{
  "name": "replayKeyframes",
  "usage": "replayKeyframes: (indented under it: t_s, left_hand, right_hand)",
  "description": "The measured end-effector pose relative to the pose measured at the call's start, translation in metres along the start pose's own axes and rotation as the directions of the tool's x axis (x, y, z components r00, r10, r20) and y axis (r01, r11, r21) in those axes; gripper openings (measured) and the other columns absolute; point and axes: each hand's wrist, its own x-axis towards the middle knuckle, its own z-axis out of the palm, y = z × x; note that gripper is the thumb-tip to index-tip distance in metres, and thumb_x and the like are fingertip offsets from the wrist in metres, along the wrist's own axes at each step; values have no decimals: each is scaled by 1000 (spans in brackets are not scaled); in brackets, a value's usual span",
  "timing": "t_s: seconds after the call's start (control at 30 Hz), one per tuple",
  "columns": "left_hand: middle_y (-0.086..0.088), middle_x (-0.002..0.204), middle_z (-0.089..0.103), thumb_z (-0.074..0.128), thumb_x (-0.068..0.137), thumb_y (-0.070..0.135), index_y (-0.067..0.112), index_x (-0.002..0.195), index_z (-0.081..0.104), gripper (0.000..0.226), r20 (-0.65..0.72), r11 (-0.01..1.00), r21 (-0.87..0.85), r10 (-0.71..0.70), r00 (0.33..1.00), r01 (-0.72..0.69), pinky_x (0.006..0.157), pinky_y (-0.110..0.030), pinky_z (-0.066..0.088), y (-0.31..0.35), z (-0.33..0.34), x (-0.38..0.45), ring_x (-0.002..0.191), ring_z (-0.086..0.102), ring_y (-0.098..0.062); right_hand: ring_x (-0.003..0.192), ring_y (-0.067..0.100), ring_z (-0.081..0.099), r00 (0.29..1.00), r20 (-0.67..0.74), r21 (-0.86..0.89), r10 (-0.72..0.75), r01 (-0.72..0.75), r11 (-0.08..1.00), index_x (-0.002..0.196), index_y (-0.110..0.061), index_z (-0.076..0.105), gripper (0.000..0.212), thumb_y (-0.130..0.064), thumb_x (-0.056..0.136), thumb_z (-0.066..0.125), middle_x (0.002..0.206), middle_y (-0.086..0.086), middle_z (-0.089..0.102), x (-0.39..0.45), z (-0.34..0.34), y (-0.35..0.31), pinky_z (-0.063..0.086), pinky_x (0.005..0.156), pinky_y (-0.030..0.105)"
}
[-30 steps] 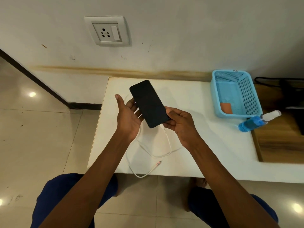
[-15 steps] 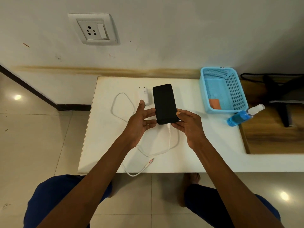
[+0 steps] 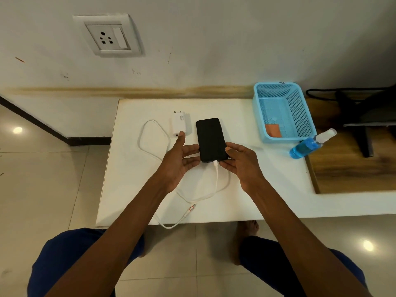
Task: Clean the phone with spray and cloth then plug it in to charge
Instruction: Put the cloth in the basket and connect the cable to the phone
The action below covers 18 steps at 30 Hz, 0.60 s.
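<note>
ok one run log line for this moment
phone: flat on table, cable in its port | left hand: open beside phone | right hand: fingers at phone's corner | adapter: unplugged
</note>
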Motion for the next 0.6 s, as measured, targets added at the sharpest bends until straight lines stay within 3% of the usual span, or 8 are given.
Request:
replayKeyframes:
  t_s: [0.07,0.17,0.37,0.6]
  left_hand:
    - [-15,126,66,40,99,58,13,117,65,55,-10,1000,-6,1,1000,-1,106,-44,48,1,1,0,116,64,-34]
    - [-15,128,66,39,99,58,8,126,62,61,-19,1000,-7,-6,1000,6,107,-44,48,3,1,-1,116,63,-34]
    - [-13,127,66,38,99,60,8,129,61,64,-39,1000,7,-22,999,23,99,-39,52,2,1,1,112,65,-31]
    - [-9,134,62,35,98,63,11,136,56,68,-46,998,56,-36,998,39,109,-44,44,1,1,3,122,60,-31]
  right_hand:
    - [91,25,74,1000,4,-8,3,-3,1000,107,-20,66,16,-9,99,58,101,4,73,0,-1,1,60,66,26]
    - [91,26,74,1000,13,-13,27,-26,1000,100,-21,67,14,-11,100,57,101,5,74,0,0,1,60,65,26]
    - [72,14,75,999,8,-40,46,-46,998,90,-24,68,22,-15,101,51,74,-9,75,-1,2,-2,57,58,21]
    - [79,13,69,1000,-10,-149,6,-7,989,102,-16,67,20,-17,103,47,89,-4,69,3,2,-2,56,67,18]
